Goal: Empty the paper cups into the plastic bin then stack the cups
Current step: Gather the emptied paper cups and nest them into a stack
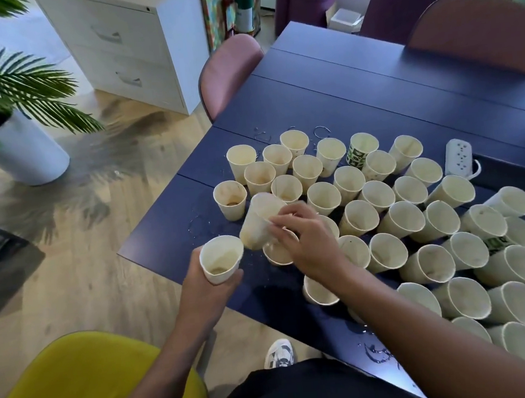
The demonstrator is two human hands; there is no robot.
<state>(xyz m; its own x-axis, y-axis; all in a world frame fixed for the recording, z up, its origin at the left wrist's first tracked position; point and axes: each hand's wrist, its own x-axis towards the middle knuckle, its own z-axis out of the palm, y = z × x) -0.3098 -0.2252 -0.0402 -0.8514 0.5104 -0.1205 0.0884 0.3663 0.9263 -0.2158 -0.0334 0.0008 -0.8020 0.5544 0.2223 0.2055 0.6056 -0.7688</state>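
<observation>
Several cream paper cups (382, 217) stand packed together on the dark blue table (357, 103). My left hand (212, 279) holds one upright cup (222, 258) just off the table's near-left corner; brown dregs show at its bottom. My right hand (302, 239) grips a second cup (261, 221), tilted with its mouth down and to the left, above another cup (279, 252) standing on the table. No plastic bin is in view.
Water drops and small puddles (377, 351) lie on the table. A white power strip (457, 158) sits at the right. Pink chairs (229, 72) stand along the table, a yellow chair (90, 385) is beside me, and a potted palm (11, 102) stands at the left.
</observation>
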